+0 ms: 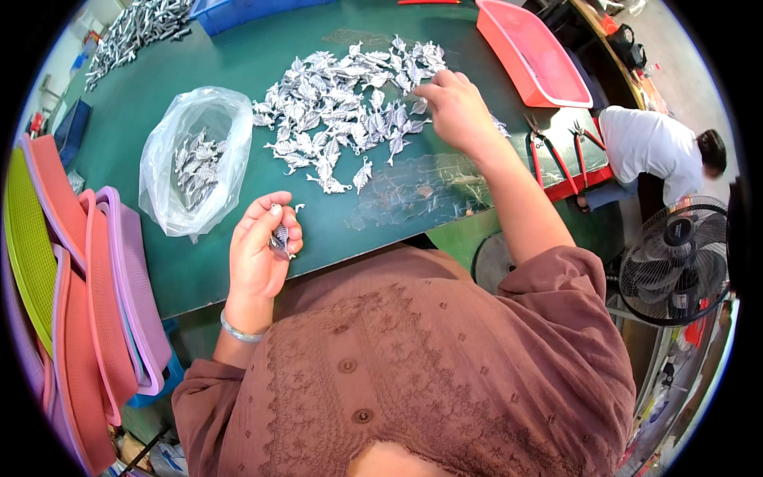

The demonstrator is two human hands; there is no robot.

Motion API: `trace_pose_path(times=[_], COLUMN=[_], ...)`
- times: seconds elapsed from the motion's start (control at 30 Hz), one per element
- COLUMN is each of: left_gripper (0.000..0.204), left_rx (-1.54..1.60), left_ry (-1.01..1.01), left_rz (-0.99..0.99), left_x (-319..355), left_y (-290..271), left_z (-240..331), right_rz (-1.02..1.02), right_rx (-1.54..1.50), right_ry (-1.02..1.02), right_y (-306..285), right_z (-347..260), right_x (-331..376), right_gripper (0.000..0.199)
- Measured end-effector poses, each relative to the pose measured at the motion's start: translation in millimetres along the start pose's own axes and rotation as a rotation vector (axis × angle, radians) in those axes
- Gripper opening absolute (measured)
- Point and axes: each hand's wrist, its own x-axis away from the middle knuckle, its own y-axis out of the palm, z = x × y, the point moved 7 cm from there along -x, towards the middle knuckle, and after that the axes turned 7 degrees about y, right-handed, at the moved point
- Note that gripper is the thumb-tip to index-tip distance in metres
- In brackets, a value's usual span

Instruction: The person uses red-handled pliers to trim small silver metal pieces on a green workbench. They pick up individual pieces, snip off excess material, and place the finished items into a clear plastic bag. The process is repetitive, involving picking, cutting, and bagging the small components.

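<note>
Small silver metal charms, ribbed and leaf-like with a loop at the end, lie in a loose pile [318, 103] on the green table [199, 270]. My left hand [258, 246], near the table's front edge, is closed round one or more silver charms [280, 238]. At the pile's right side, my right hand [457, 107] reaches down with its fingers apart, the index finger stretched toward the pieces. Its fingertips touch or nearly touch the charms there. An open clear plastic bag [159, 159] with more charms [199, 167] inside stands left of the pile.
A pink basket [517, 56] sits at the far right, near red-handled pliers [548, 155]. Grey metal parts [139, 36] and a blue tray [254, 12] are at the back. Stacked coloured baskets [103, 294] crowd the left. A fan [675, 258] and a bending person [656, 147] are right.
</note>
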Motion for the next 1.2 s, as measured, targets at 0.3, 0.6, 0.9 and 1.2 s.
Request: trace_pose_path(times=[0.3, 0.6, 0.9, 1.2], left_gripper=[0.019, 0.017, 0.019, 0.019], left_rx=[-0.082, -0.078, -0.076, -0.071], left_ry=[0.022, 0.048, 0.031, 0.029], left_rz=[0.055, 0.093, 0.074, 0.085], left_x=[0, -1, -2, 0], left_y=[3, 1, -3, -2], left_z=[0, 0, -1, 0], right_rz=[-0.100, -0.111, -0.286, -0.289], right_rx=[-0.126, -0.096, -0.062, -0.032], right_ry=[-0.117, -0.217, -0.143, -0.005], right_y=[3, 2, -12, -33], right_z=[14, 12, 36, 48], right_x=[5, 8, 14, 9], right_gripper=[0.013, 0.012, 0.020, 0.022])
